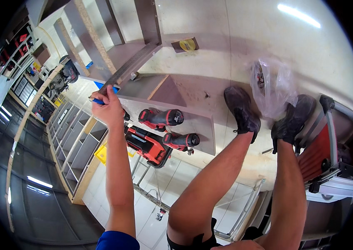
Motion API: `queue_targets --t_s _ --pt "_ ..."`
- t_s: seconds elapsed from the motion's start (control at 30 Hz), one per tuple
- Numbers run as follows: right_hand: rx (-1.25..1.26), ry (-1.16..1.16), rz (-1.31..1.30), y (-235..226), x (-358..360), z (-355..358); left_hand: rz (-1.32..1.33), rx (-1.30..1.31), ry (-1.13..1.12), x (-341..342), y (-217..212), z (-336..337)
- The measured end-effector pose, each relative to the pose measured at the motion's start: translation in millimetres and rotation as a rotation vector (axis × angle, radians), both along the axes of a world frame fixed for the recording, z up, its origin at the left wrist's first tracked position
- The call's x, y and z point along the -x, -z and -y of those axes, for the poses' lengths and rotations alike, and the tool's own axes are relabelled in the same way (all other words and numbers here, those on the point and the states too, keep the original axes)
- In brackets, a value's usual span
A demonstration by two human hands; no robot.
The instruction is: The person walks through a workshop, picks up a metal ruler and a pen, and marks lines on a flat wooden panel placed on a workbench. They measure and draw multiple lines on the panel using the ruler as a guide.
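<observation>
My left hand [108, 107] is closed around a short blue pencil [98, 101], its tip pointing left. The thumb lies against the near end of a long dark strip [132, 64] that runs along a grey panel; whether the fingers also grip it I cannot tell. Just right of the wrist, two red-and-black cordless drills [160, 118] [180, 140] rest on a grey board [203, 131]. At the lower edge only a part of my right hand [239, 245] shows, close to my thigh, its fingers hidden.
An orange-and-black tool case [149, 146] sits below the board. A clear plastic bag [273, 89] lies between my shoes, and a yellow-and-black disc [187, 45] farther off. Upright grey panels [89, 39] stand at the upper left. A red-and-silver machine [324, 154] is at the right.
</observation>
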State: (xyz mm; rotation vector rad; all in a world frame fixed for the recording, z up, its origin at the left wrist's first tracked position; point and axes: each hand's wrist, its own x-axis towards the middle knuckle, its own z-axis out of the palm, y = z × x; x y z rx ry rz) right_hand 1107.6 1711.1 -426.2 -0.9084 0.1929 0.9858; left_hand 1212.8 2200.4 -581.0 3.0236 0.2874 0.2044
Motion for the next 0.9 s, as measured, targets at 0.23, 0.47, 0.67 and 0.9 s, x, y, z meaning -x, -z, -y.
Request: queue_targets --t_s 0.23,0.47,0.67,0.9 --pt "0.328 -0.147 -0.037 -11 66 -48 -0.042 0.053 0.009 3 -81 55" --pt "0.174 0.761 -1.053 -7 208 -82 -0.531 0.461 -0.077 113 -309 132" --pt "-0.061 1.000 -0.785 -202 168 41 -0.551 1.205 0.043 154 -454 197" --pt "0.412 0.575 -0.365 -388 185 92 -0.760 1.509 0.117 98 -462 227"
